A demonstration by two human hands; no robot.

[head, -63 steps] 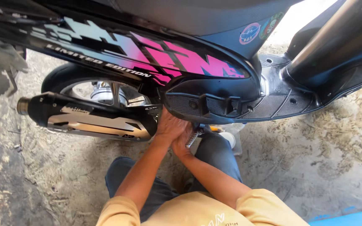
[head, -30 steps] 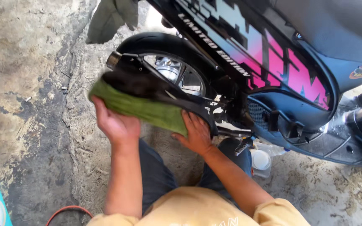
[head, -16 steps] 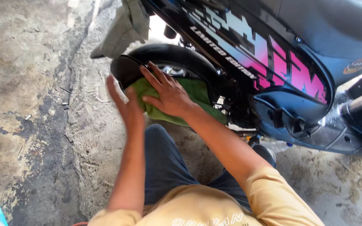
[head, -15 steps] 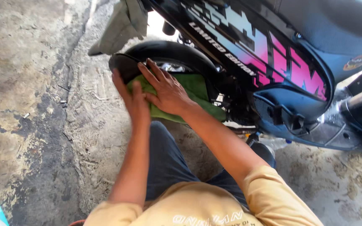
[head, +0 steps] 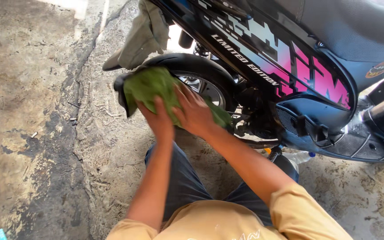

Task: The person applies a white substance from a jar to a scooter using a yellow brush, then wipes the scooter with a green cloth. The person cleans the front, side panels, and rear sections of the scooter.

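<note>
Half a second ago the green cloth (head: pixel 150 89) lay flatter over the exhaust, with the right hand (head: pixel 196 113) spread wide across it and the left hand (head: pixel 158 122) at its left edge. Now the cloth is bunched higher and further left, wrapped over the rear tip of the black exhaust (head: pixel 122 91), and both hands have followed it. The view has also swung, so more of the motorcycle's black, white and pink side panel (head: pixel 290 71) shows on the right.

The cloth is a leafy green, crumpled and soft-looking, with a tail trailing right along the exhaust body beneath the right hand. It sits just in front of the rear wheel (head: pixel 203 84) and below the black rear mudguard.

The left hand presses on the cloth's near side with fingers curled into the fabric, gripping it. The right hand lies on the cloth with fingers spread and slightly bent, pressing rather than closing around it.

A grey rag (head: pixel 145 33) hangs from the far side of the motorcycle above the wheel. The person crouches on a stained concrete floor (head: pixel 36 133).
</note>
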